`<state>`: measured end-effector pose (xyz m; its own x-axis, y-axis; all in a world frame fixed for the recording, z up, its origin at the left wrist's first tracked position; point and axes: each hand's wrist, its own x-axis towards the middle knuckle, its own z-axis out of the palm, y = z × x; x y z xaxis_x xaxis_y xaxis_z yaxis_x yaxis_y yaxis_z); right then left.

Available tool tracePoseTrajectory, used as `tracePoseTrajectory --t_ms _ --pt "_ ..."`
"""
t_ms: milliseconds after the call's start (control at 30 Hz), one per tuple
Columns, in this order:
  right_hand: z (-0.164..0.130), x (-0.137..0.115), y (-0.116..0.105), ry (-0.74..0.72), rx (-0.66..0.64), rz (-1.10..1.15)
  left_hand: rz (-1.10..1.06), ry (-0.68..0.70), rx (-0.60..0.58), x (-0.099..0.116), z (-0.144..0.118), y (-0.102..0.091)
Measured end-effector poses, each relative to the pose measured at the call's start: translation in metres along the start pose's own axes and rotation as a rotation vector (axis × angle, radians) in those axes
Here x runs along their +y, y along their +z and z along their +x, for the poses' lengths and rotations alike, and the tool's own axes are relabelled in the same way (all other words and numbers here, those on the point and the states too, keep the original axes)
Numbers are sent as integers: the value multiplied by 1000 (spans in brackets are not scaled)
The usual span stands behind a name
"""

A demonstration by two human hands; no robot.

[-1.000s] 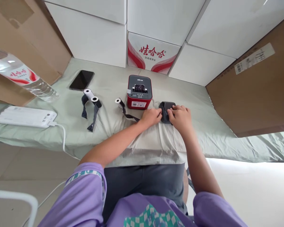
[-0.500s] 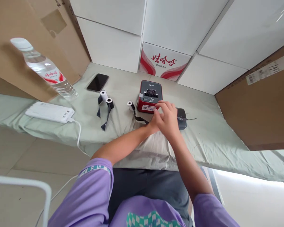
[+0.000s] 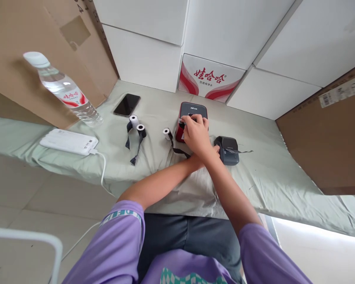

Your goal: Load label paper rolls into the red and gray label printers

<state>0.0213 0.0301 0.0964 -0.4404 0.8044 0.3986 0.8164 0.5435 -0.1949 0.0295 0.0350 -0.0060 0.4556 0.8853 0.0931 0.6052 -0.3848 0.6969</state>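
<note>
Printer, the red one with a dark top, sat directly under the fingers of the right hand, which lay over its near half. The fingers were bent and close together, their tips on the top slot; whether they pinched something there I cannot tell. The left hand was almost fully hidden below the right wrist, so its grip cannot be judged; it seemed to rest on the cloth close to the dark lid, just to the right of the fingers. To do this well, the fingertips should press lightly and straight down, so the printer does not slide on the soft cloth. A small roll with a dark strip lay just left of the fingers, and two more rolls farther left.
</note>
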Motion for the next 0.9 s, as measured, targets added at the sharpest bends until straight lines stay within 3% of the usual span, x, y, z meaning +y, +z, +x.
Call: tracePoseTrajectory --t_ms 133,367,900 --pt "-2 -6 2 -28 -8 -67 116 60 -27 0 1 0" --pt "2 -6 -1 -75 -56 -161 85 57 -28 4 -3 -8" --pt "10 -24 7 -129 -80 -266 198 -47 -5 21 -17 -25"
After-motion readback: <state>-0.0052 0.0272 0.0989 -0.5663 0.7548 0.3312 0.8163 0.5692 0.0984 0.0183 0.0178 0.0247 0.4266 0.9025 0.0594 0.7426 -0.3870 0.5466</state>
